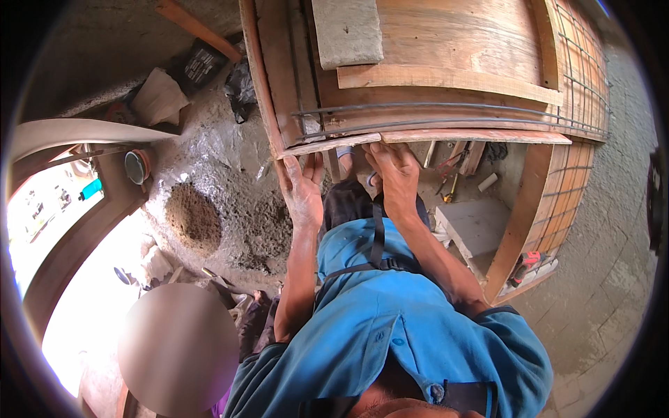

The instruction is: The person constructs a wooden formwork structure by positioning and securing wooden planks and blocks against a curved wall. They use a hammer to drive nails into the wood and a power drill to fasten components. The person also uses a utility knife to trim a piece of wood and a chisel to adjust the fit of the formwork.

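A wooden strip [327,144] is touched just beyond the left hand [302,195], fingers spread, and right hand [398,174], fingers closer; grip cannot be told. By uneven pressure, it could be knocked askew.

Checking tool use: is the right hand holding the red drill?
No, the right hand is at the wooden strip, away from the red drill.
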`<state>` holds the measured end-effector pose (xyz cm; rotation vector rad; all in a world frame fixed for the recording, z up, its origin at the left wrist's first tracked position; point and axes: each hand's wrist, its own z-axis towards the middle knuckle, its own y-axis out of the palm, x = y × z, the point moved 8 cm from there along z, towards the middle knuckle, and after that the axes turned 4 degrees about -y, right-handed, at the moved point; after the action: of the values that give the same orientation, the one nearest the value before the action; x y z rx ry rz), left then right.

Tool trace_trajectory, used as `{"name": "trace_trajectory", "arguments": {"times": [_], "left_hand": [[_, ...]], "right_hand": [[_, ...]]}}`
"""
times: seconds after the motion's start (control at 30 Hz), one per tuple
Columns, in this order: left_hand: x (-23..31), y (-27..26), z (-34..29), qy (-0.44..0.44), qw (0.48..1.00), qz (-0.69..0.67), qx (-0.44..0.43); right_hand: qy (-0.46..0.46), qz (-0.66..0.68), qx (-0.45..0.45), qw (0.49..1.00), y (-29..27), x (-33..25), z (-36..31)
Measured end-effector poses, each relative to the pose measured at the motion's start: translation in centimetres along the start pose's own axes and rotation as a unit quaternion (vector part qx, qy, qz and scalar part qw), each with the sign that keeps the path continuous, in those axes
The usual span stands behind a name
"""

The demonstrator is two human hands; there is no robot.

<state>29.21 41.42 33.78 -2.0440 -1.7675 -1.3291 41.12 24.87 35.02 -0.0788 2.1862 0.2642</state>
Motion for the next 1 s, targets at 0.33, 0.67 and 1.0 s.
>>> {"name": "trace_trajectory", "arguments": {"times": [0.33, 0.67, 1.0], "left_hand": [[2.6, -0.3, 0.2, 0.094, 0.945, 0.314, 0.002], [7.1, -3.5, 3.3, 0.293, 0.671, 0.681, -0.028], [8.8, -1.0, 4.7, 0.408, 0.549, 0.702, -0.196]], "right_hand": [[-0.035, 0.0, -0.011, 0.999, -0.2, 0.0, 0.6], [-0.028, -0.006, -0.005, 1.0, -0.7, 0.6, 1.2], [-0.016, -0.008, 0.002, 1.0, -0.7, 0.1, 1.4]]}}
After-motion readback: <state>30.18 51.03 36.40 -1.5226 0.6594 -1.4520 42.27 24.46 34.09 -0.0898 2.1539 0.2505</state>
